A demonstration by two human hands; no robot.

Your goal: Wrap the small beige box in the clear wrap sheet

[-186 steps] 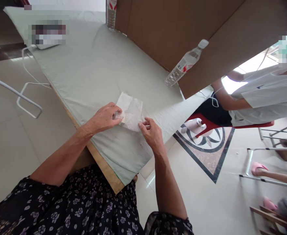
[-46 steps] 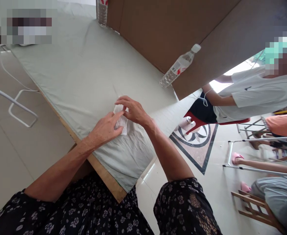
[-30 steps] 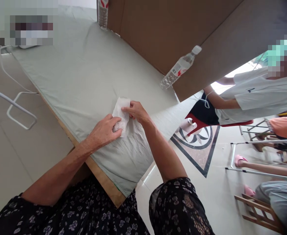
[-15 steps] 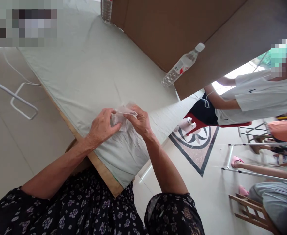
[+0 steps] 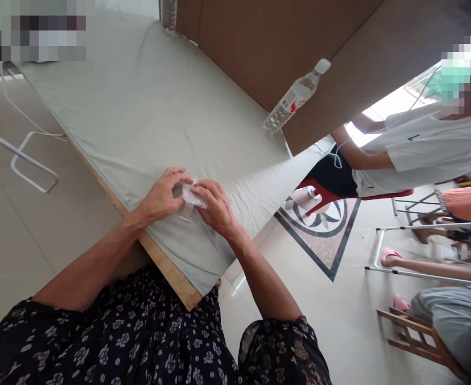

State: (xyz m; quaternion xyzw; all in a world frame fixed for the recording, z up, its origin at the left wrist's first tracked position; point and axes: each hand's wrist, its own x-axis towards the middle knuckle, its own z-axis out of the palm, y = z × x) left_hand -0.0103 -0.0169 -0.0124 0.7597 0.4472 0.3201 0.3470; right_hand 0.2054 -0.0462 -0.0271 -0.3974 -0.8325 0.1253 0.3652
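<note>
A small piece of clear, crinkled plastic [image 5: 194,197] is between my two hands, above the cloth-covered table [image 5: 167,128] near its front corner. My left hand [image 5: 165,197] curls round the plastic's left end, thumb and fingers closed on it. My right hand [image 5: 216,208] pinches its right side, with the fingers bent over the top. A thin clear strip hangs below the plastic. Whether anything lies inside it is too small to tell.
Behind my hands stands a large brown cardboard box [image 5: 235,48], with a clear bottle [image 5: 295,99] by its corner. A person in a white shirt [image 5: 432,144] sits at the right. A white metal frame [image 5: 35,160] is at the left.
My right hand has moved a little left and down, its fingers now folded over the plastic. The plastic looks more bunched up. The whole view has shifted slightly.
</note>
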